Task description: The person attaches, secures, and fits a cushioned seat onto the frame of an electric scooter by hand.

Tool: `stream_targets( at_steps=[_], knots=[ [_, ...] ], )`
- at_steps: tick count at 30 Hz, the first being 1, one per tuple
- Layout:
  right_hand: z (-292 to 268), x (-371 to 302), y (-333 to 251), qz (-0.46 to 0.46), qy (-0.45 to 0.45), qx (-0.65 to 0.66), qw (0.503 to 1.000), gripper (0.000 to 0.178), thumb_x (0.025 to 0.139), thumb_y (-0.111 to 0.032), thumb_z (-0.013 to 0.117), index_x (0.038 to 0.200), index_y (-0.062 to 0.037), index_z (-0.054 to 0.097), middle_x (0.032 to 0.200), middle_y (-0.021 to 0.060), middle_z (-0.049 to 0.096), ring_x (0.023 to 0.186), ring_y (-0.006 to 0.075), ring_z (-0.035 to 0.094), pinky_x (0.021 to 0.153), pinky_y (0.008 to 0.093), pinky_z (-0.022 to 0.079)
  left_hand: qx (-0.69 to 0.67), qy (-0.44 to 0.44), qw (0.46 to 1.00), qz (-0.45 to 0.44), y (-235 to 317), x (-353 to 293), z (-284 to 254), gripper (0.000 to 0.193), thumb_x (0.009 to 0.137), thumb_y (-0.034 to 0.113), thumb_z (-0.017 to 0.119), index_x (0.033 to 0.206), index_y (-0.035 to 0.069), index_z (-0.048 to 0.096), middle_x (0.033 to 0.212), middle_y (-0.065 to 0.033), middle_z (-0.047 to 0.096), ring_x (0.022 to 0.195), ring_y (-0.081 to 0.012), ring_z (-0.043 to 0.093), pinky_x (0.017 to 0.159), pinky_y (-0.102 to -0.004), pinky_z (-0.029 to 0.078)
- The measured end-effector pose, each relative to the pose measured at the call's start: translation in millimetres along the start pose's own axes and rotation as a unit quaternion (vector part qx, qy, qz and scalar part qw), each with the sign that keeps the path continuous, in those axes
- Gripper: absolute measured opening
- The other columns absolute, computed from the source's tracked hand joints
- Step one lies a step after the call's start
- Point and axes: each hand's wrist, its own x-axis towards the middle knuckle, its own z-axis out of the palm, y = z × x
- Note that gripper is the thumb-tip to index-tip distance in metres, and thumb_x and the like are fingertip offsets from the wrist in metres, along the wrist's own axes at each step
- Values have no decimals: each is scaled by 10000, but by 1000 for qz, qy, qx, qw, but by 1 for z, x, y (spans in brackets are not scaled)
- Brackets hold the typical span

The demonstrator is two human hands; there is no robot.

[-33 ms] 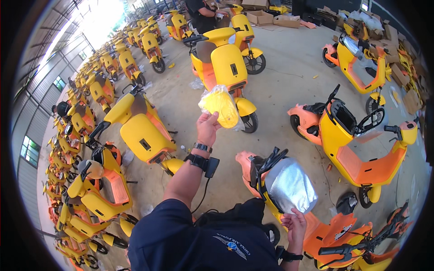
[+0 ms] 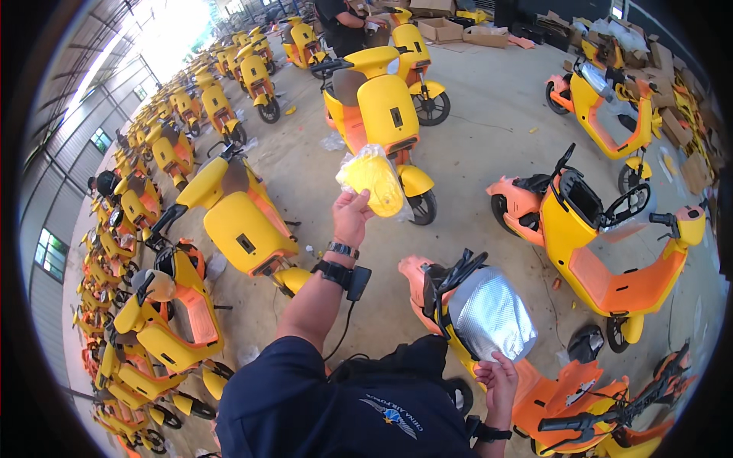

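Observation:
Out in front of me, my left hand (image 2: 352, 216) grips a yellow plastic part (image 2: 376, 183) with a rounded outline, wrapped in a clear plastic bag. It is held in the air before a yellow scooter (image 2: 385, 114). Lower right, my right hand (image 2: 500, 375) has its fingers closed at the near edge of a silver, foil-faced seat or lid (image 2: 492, 313). That shiny panel is raised on a yellow-and-orange scooter (image 2: 534, 397) beside me. Behind it is a black carrier frame (image 2: 458, 271).
Yellow scooters (image 2: 248, 233) stand in long rows on the left. Two more scooters (image 2: 603, 252) stand at the right. A person in dark clothes (image 2: 343, 27) works at the back. Cardboard boxes (image 2: 439, 30) and piled packaging (image 2: 672, 91) line the far and right sides.

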Motion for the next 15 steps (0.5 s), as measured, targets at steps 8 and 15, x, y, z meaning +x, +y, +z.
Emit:
stream_targets(
  at_steps=[8,15],
  knots=[
    [11,7,6,29,-17,-48,998,265,934,-84,525,1181,8,551,899,180,691,670,220,678,574,308,562,232,144,961,-44,-57,-25,-102,209,847,116,710,713,84,553,623,13,526,508,-99,510,443,-272,419],
    [22,15,3,71,-61,-89,992,263,943,-97,515,1187,1,538,904,161,685,680,211,675,587,299,553,280,264,905,-179,-67,-97,-188,199,817,92,711,711,50,548,600,-21,496,467,-146,489,405,-296,392]
  ],
)
